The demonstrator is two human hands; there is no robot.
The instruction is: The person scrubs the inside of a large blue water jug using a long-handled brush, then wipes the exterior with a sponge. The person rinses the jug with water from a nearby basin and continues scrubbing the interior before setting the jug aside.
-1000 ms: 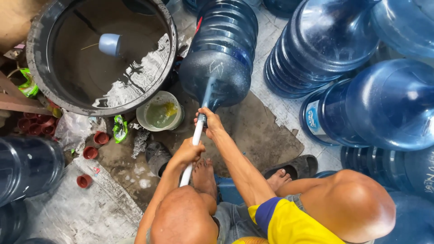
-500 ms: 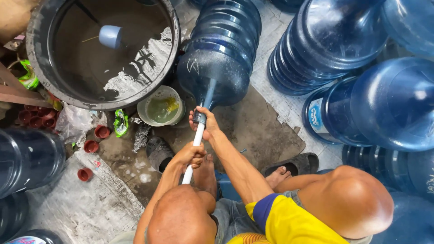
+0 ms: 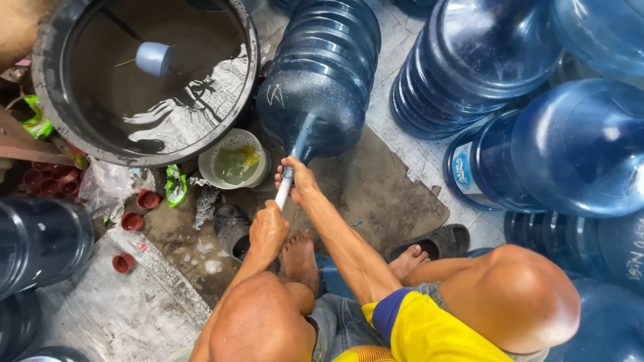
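Seen from the head camera looking straight down, a squatting person works a white plastic rod into the neck of a large blue translucent water jug lying on its side on the wet concrete floor. Both hands share the rod: the right hand is nearer the jug, its grip pressed together around the rod just below the jug's mouth, while the left hand is wrapped shut lower on the rod, closer to the knees. Rod and jug lie along one line, running away from the person and slightly to the right, so the jug sits directly beyond both grips. It looks ribbed, wet and speckled with droplets. Just left of its mouth stands a small pale bucket of greenish liquid, with a large round black tub of water beyond it.
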